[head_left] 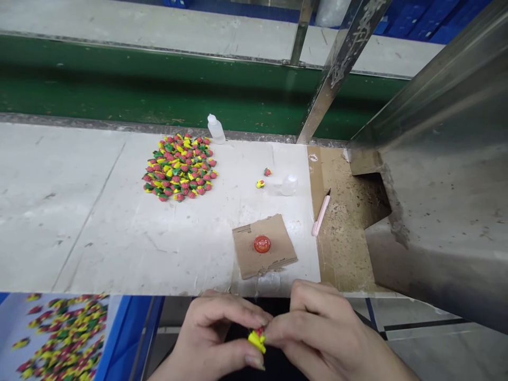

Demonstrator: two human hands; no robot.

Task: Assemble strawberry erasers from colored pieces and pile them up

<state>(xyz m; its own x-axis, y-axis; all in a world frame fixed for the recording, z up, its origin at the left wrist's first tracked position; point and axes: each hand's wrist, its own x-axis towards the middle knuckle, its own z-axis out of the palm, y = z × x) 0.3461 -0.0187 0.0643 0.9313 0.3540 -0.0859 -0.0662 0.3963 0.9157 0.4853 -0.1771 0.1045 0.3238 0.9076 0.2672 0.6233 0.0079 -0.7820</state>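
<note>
Between my two hands, just off the table's front edge, is a small yellow and red figure. My left hand pinches it between thumb and forefinger. The fingertips of my right hand press together against its red side; whether they hold a further small part is hidden. Beyond the hands lies a square of brown cardboard with a round red cap-like piece on it. Farther back are two loose small pieces, one red and green, one mostly yellow.
A heap of red, green and yellow pieces lies at the table's back left, beside a white dropper bottle. A clear rounded container and a pink pen-like tool lie right. Lower left, a blue bin holds more pieces. Metal panel bounds the right.
</note>
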